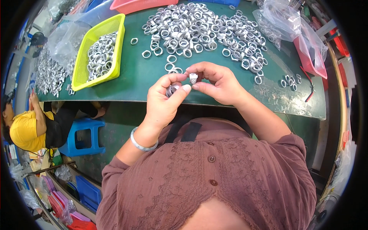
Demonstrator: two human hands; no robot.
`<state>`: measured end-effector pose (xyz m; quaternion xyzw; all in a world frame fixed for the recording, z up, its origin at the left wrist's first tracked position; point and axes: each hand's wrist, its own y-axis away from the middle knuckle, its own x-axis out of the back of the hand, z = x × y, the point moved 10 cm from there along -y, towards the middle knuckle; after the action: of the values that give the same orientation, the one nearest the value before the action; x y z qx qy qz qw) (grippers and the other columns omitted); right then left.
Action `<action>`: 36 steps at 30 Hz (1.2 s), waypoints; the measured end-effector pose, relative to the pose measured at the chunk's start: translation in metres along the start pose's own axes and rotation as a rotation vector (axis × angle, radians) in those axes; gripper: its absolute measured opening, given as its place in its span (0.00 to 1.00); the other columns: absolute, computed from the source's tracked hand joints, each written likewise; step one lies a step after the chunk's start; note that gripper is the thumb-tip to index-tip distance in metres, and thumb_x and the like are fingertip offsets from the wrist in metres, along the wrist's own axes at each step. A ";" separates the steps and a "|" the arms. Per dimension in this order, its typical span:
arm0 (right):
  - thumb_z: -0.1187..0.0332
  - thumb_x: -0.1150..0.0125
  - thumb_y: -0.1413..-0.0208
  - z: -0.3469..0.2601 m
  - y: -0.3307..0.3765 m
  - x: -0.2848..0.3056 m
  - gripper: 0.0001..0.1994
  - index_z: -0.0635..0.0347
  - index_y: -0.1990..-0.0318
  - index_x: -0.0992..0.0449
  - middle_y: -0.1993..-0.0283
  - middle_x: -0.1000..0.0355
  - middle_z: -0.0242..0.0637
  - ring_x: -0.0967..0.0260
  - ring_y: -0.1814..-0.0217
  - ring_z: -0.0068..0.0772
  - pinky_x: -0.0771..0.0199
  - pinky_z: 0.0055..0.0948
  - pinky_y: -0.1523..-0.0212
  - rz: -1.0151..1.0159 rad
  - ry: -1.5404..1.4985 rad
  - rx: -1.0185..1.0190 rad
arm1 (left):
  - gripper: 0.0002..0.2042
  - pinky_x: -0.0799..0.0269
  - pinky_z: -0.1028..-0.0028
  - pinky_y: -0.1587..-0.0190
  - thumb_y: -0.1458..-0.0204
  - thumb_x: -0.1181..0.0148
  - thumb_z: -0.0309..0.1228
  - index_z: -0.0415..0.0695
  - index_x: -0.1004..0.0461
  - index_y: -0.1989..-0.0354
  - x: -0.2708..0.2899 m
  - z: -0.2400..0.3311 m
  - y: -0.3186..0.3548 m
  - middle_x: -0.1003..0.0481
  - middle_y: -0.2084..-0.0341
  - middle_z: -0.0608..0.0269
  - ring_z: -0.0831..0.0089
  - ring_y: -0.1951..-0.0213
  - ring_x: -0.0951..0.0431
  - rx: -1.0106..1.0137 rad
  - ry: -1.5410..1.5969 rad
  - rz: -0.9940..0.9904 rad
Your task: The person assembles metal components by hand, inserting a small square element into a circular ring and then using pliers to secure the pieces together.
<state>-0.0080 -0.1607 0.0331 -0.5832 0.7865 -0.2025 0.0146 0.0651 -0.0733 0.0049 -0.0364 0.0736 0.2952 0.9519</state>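
Both my hands meet over the front edge of the green table. My right hand (223, 83) is closed, with a small silver metal ring (193, 78) pinched between thumb and forefinger. The ring is turned so its thick, patterned side shows. Curled fingers of my left hand (160, 95) hold another metal ring (172, 89) or more than one; the palm hides the rest. Its thumb and fingertips come close to the pinched ring. Just beyond, a few loose rings (171, 59) trail from a large heap of silver rings (188, 28).
A yellow basket (122, 46) of rings stands left of the heap. Several rings (290, 81) lie at the right near a red-and-black tool (309, 96). Pink bins and plastic bags (281, 17) line the edges. A person in yellow (28, 128) sits at left by a blue stool (82, 137).
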 end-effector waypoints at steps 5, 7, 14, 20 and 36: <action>0.78 0.44 0.52 0.014 0.002 0.005 0.16 0.66 0.54 0.33 0.64 0.32 0.29 0.36 0.65 0.16 0.33 0.18 0.61 0.051 -0.253 -0.136 | 0.06 0.43 0.87 0.81 0.50 0.49 0.23 0.38 0.30 0.63 0.019 -0.008 -0.001 0.33 0.80 0.71 0.87 0.81 0.37 0.092 0.146 0.055; 0.78 0.44 0.52 0.016 0.003 0.006 0.17 0.66 0.53 0.34 0.63 0.32 0.30 0.36 0.64 0.16 0.33 0.18 0.61 0.063 -0.304 -0.153 | 0.06 0.43 0.87 0.81 0.50 0.49 0.23 0.39 0.30 0.64 0.030 -0.004 -0.003 0.33 0.80 0.70 0.86 0.81 0.37 0.068 0.123 0.091; 0.78 0.44 0.51 0.024 0.006 0.009 0.14 0.66 0.55 0.34 0.62 0.32 0.31 0.35 0.60 0.19 0.34 0.21 0.57 0.087 -0.373 -0.223 | 0.05 0.46 0.88 0.82 0.51 0.47 0.23 0.37 0.29 0.65 0.088 0.055 -0.016 0.36 0.82 0.74 0.89 0.83 0.41 -0.231 -0.047 0.307; 0.78 0.45 0.51 0.023 0.012 0.014 0.14 0.63 0.55 0.34 0.61 0.32 0.31 0.35 0.59 0.19 0.35 0.20 0.57 0.088 -0.337 -0.268 | 0.06 0.48 0.89 0.81 0.50 0.49 0.22 0.36 0.29 0.64 0.139 0.100 -0.029 0.36 0.82 0.74 0.89 0.83 0.42 -0.460 -0.340 0.460; 0.80 0.46 0.52 0.024 0.010 0.016 0.15 0.63 0.55 0.34 0.61 0.32 0.34 0.36 0.61 0.19 0.35 0.19 0.60 0.117 -0.293 -0.263 | 0.13 0.35 0.68 0.55 0.52 0.47 0.33 0.38 0.27 0.61 0.169 0.106 -0.087 0.30 0.59 0.51 0.57 0.56 0.30 -0.556 -1.367 0.421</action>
<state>-0.0163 -0.1798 0.0111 -0.5567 0.8281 -0.0100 0.0643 0.2652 -0.0391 0.0844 -0.0692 -0.6030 0.4346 0.6653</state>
